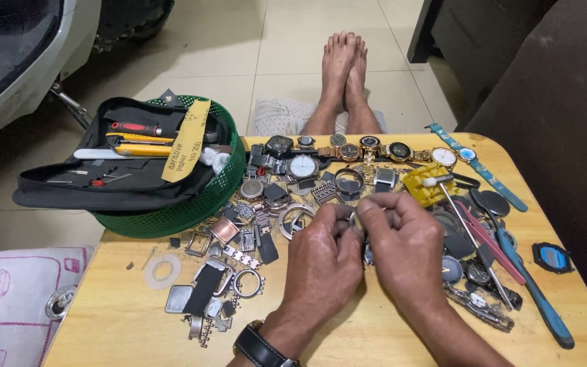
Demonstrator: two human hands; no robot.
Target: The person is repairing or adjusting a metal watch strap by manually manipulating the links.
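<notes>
Left hand (322, 255): curled, fingertips pinching a small metal part (354, 221) from the left; a dark watch on its wrist.
Right hand (402, 245): curled, thumb and forefinger pinching the same part from the right.
Part: held between both hands just above the surface (123, 319), near its middle; too small to tell what it is.
Watch row (348, 149): whole watches lie side by side along the far edge.
Loose pieces (239, 231): cases, rings and strap links scattered left of the hands.
Tools (511, 265): a small hammer, tweezers and a blue-handled tool lie right of the right hand.
Yellow holder (426, 183): just beyond the right hand.
Basket (191, 211): green, at the far left corner, with a black tool pouch (123, 180) resting on it.
</notes>
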